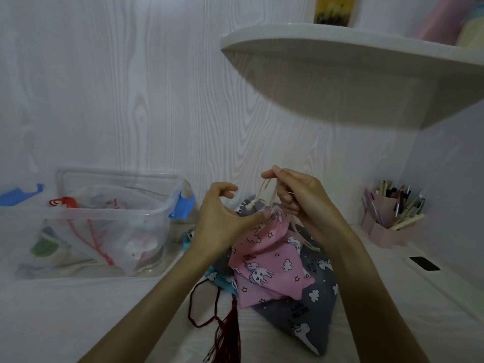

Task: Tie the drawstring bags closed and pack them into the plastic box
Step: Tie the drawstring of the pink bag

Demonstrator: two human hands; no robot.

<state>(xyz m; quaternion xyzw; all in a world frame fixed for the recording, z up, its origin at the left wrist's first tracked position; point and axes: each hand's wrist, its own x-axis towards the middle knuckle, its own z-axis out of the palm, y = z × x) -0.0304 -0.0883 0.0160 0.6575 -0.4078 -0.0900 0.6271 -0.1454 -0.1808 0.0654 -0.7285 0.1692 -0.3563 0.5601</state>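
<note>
We hold the pink drawstring bag (264, 260) upright on the counter (78, 310): our left hand (222, 218) pinches its gathered neck, our right hand (296, 195) pulls the cords (269, 189) straight up. The plastic box (110, 213) sits left, nearer our left hand.

Counts, head cam, as I see them:
- Hands: 2, left hand (222, 218) and right hand (296, 195).
- Plastic box (167, 205): 1, w/ blue clips, 2 visible; contents too blurred for a bag count, approx several.
- Bags outside box: pink bag (264, 260) x1, grey bag (301, 318) x1, blue bag (217, 277) x1, mostly hidden. So 3 that I can tell.
- Dark red tassel cord (225, 331): 1.
- Pen holder (390, 226): 1; pens inside, many, can't count.
- Shelf (340, 48): 1.
</note>
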